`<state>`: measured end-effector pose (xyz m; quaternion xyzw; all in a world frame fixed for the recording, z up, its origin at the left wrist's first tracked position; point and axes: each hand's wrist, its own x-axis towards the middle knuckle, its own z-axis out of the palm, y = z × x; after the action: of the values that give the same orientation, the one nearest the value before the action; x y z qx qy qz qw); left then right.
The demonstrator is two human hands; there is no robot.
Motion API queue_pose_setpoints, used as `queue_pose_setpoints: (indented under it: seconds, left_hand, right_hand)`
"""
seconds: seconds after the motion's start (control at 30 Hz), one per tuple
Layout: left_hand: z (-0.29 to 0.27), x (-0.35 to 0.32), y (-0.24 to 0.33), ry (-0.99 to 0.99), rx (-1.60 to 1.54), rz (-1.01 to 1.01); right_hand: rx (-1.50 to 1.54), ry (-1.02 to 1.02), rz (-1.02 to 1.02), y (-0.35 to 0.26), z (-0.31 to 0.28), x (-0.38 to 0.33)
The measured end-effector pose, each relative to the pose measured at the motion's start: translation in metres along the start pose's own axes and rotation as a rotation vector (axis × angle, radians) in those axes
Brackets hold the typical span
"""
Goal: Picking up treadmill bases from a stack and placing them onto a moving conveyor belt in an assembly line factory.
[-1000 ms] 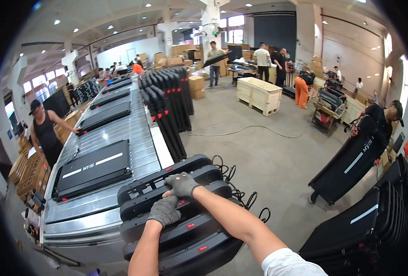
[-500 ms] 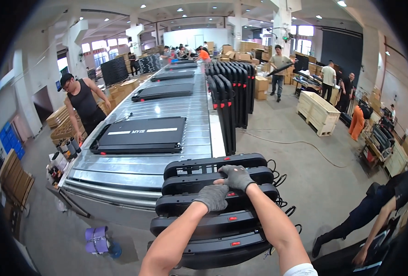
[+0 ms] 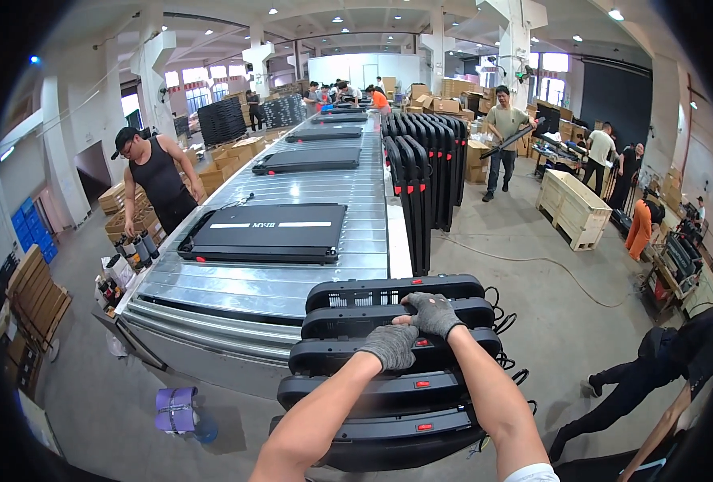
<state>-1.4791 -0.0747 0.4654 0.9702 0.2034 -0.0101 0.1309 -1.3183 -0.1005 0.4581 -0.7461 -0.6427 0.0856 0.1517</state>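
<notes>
Several black flat treadmills stand on edge in a close row before me, with red switches on their upper ends and black cords at the right. My right hand, in a grey glove, is over the second and third treadmills from the far end, its fingers bent and closed. Just nearer and to the left, my left hand, also gloved, is closed against it above the third treadmill. Bare fingertips show where the two hands meet. What lies inside the fingers is hidden.
At left runs a metal roller conveyor carrying a flat treadmill and others beyond. More upright treadmills line its right side. A wooden crate, a hose and a purple bundle are on the floor. Co-workers stand on both sides.
My view has shifted, so the scene sits further right and lower. Both hands keep their place over the treadmills. A co-worker's carried black board at the right is tilted more steeply.
</notes>
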Motion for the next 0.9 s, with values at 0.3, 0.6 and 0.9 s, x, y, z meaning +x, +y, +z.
queue_pose_setpoints:
  seconds: [0.3, 0.6, 0.9]
  left_hand:
    - [0.008, 0.002, -0.008, 0.056, -0.004, 0.009]
    - [0.011, 0.001, -0.011, 0.007, -0.009, 0.002]
    - [0.006, 0.001, -0.007, -0.005, -0.015, -0.003]
  right_hand:
    - [-0.028, 0.085, -0.063, 0.001, 0.008, 0.004]
    - [-0.005, 0.026, -0.022, -0.005, 0.006, 0.002]
    - [-0.016, 0.027, -0.023, -0.003, 0.004, 0.002]
